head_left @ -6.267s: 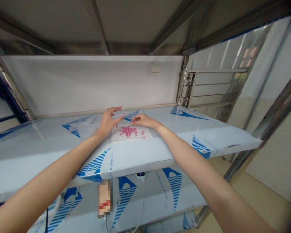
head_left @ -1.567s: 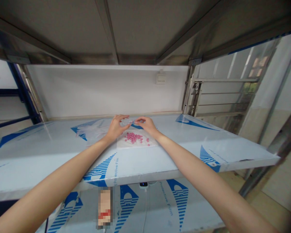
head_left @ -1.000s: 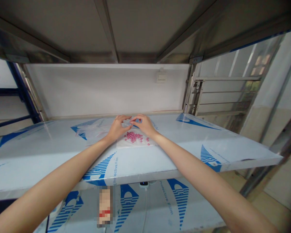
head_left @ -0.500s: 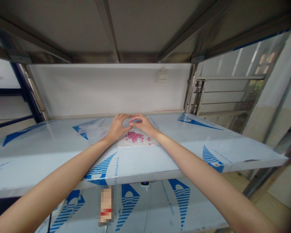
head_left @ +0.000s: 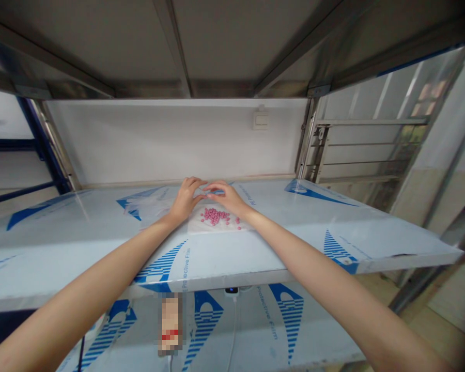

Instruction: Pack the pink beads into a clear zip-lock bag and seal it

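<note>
A clear plastic bag (head_left: pixel 198 226) lies flat on the film-covered shelf (head_left: pixel 232 253), with many small pink beads (head_left: pixel 215 216) bunched in its middle. At the bag's far edge, my left hand (head_left: pixel 186 200) is curled, thumb and fingers pinched toward the right. My right hand (head_left: pixel 229 199) meets it there, its thumb and forefinger pinched close to the left fingertips. Both hands appear to grip the bag's edge, though the fingertips are small and the film between them is hard to make out. More clear plastic bags (head_left: pixel 149 207) lie left of my left hand.
Close overhead runs a metal shelf (head_left: pixel 217 51) with crossbars. A white wall (head_left: pixel 170 144) with a switch (head_left: pixel 261 121) stands behind. Below the front edge are a blurred-out object (head_left: pixel 170 323), a small black device (head_left: pixel 231 291) and a white cable (head_left: pixel 233 330).
My left fingers have shifted slightly, and the gap between the two hands looks narrower. The beads and bag stay in place. The view has tilted a little.
</note>
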Tool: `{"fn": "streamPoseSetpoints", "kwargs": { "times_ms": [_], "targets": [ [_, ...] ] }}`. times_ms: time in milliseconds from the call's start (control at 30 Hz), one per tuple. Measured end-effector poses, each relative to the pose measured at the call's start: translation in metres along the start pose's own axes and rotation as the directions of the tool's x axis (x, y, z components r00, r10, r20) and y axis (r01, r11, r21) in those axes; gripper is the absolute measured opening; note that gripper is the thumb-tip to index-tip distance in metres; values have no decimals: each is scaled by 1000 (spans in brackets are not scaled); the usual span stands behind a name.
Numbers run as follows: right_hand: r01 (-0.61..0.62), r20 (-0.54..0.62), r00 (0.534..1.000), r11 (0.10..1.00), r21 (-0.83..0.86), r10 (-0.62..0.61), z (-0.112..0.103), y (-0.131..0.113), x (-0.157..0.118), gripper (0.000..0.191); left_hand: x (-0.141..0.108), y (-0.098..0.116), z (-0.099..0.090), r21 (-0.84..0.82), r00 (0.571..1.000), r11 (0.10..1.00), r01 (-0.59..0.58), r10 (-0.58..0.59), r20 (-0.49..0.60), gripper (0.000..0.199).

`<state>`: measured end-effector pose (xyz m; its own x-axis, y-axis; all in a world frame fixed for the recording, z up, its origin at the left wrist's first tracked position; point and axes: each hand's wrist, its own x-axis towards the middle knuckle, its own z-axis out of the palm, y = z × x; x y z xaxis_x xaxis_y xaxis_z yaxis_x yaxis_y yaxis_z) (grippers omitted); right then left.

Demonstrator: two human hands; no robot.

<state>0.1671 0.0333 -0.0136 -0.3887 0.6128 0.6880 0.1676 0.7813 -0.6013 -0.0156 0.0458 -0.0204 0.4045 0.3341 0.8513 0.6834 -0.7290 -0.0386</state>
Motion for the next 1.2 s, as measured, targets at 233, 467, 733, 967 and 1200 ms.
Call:
{"fn": "streamPoseSetpoints", "kwargs": {
  "times_ms": [233, 467, 733, 967, 1200],
  "targets": [
    [-45, 78, 996, 996, -77, 50, -1, 5, 0, 14, -3, -14, -2, -71, 975, 973, 221, -222, -4, 28],
    [-93, 41, 995, 996, -13, 93, -1, 3, -1, 23, 7, 10, -21, -70, 930, 972, 223, -234, -284, 33],
    [1, -197, 980, 990, 141, 27, -1, -8, 4, 12, 2, 40, -8, -68, 982, 997, -22, 8, -189, 40],
    [-52, -323, 941, 986, 159, 101, -12, -9, 8, 20, 8, 35, -10, -308, 941, 935, 177, -252, -224, 40],
    [-84, -274, 954, 986, 141, 120, -10, -12, 4, 26, 13, 28, -25, -226, 903, 947, 230, -294, -314, 15]
  ]
}}
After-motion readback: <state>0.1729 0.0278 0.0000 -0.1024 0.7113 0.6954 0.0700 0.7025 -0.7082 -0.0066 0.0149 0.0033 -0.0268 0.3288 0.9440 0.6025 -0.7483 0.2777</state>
